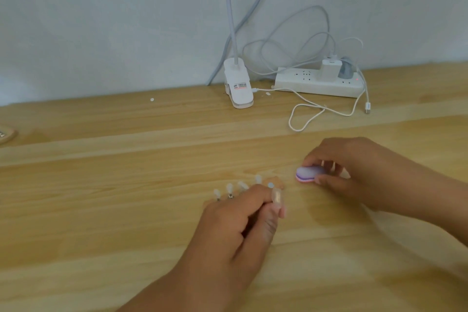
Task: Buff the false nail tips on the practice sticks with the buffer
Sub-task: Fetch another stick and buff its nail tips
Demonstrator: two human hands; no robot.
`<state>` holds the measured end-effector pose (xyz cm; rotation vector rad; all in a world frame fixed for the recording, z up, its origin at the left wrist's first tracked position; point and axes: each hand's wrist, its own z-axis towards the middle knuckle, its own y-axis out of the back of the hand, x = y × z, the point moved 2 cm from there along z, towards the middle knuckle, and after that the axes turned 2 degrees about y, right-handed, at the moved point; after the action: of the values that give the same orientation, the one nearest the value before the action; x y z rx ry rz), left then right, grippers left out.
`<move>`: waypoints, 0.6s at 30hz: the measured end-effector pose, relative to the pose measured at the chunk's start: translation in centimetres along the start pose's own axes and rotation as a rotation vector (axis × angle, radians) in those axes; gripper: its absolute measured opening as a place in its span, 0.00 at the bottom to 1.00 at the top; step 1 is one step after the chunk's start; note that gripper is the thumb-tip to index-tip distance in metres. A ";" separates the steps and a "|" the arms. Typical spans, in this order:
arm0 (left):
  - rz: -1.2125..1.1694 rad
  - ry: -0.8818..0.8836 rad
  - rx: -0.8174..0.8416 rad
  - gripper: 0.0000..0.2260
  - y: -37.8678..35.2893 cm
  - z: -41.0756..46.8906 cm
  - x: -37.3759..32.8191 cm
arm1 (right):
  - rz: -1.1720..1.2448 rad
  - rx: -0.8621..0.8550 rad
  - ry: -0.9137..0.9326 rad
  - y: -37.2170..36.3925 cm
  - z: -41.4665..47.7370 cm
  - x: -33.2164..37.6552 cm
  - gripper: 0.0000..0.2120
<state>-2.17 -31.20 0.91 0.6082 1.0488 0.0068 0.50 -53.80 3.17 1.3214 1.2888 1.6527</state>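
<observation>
Fanned nail sticks beside lilac-pink buffer

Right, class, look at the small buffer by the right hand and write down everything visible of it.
The buffer is a small oval block, foam by its look: lilac and white above, pink bottom layer. It sits level, at or just over the wooden table. The right hand pinches its right end; the left end is bare.

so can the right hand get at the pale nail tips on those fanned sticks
Probably yes. The right hand, gripping the small oval purple-and-pink buffer, sits just right of the fanned clear practice sticks with pale false nail tips held by the left hand; only bare wooden table lies between.
</observation>
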 end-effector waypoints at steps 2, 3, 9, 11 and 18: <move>-0.082 0.061 -0.014 0.07 0.1 0.1 0.2 | 0.033 -0.153 0.073 0.0 -0.2 0.6 0.10; -0.108 0.091 -0.030 0.07 0.1 0.2 0.4 | 0.072 -0.278 0.139 0.1 -0.4 1.2 0.10; -0.108 0.163 -0.085 0.11 0.3 0.4 1.1 | 0.244 -0.644 0.423 -3.1 -3.1 6.0 0.13; -0.098 0.147 -0.084 0.10 0.4 0.3 1.3 | 0.226 -0.631 0.422 -4.5 -3.1 5.9 0.13; -0.165 0.156 -0.084 0.06 0.5 0.5 1.8 | 0.243 -0.633 0.417 -5.1 -2.6 4.7 0.13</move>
<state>-0.73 -30.49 -0.11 0.4495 1.2414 -0.0464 -3.74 -48.72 -0.20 0.7891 0.7119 2.3415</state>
